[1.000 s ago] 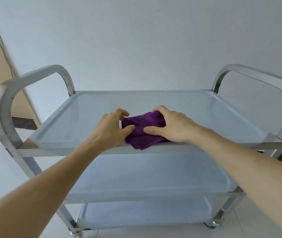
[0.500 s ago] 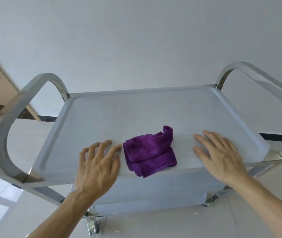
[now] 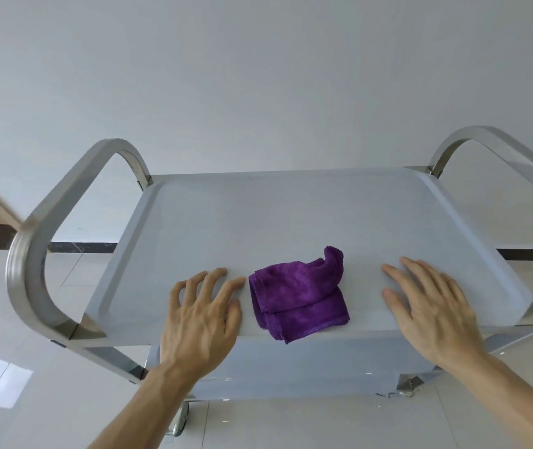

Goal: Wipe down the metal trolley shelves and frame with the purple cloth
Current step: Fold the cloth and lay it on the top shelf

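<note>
Purple cloth [image 3: 299, 294] lies folded and a little rumpled on the trolley's top shelf [image 3: 291, 218], close to the near edge and roughly midway along it, with one corner curling up at the back and another poking just over the front lip. Nobody is holding it. The person's left hand [image 3: 202, 314] sits just beside it on the left, fingers spread and slightly bent, the fingertips nearly at the cloth's hem; whether the palm actually bears on the shelf I cannot tell. Their right hand [image 3: 433, 311] is further off on the other side, flat and relaxed with straight fingers over the shelf's near edge, a clear stretch of bare metal between it and the cloth. Both hands, then, are unclenched and empty, set apart with the cloth between them. My guess is that the cloth has been laid down folded so it makes a pad thick enough to wipe with, and that the hands flank it to steady the trolley or to take it up again. Beyond them, the curved steel handle on the left [image 3: 44, 241] and its twin on the right [image 3: 498, 147] rise at either end of the frame, and a lower shelf [image 3: 291, 374] shows beneath the front edge. Nothing visible tells me how much has been wiped so far.
</note>
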Demonstrator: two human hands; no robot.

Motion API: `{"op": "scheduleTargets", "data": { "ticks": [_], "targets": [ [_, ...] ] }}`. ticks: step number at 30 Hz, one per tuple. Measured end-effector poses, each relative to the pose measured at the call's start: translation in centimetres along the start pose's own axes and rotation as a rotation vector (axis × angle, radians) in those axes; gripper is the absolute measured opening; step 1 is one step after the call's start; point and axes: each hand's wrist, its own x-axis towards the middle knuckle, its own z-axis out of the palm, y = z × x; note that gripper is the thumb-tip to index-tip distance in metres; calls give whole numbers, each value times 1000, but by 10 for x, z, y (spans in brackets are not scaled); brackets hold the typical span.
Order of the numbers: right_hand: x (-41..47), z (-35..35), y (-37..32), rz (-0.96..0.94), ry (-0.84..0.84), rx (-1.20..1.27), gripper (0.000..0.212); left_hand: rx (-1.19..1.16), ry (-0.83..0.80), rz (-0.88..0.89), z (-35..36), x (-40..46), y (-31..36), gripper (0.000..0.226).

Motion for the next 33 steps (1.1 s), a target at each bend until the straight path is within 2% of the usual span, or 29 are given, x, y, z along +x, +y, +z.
{"op": "scheduleTargets", "data": {
  "ticks": [21, 33],
  "targets": [
    [137, 14, 37, 55, -44, -56, 70, 26, 35, 32, 34, 150, 28, 40],
    [207, 23, 56, 31, -27, -65, 63, 22, 3, 25, 46, 223, 42, 43]
  ]
}}
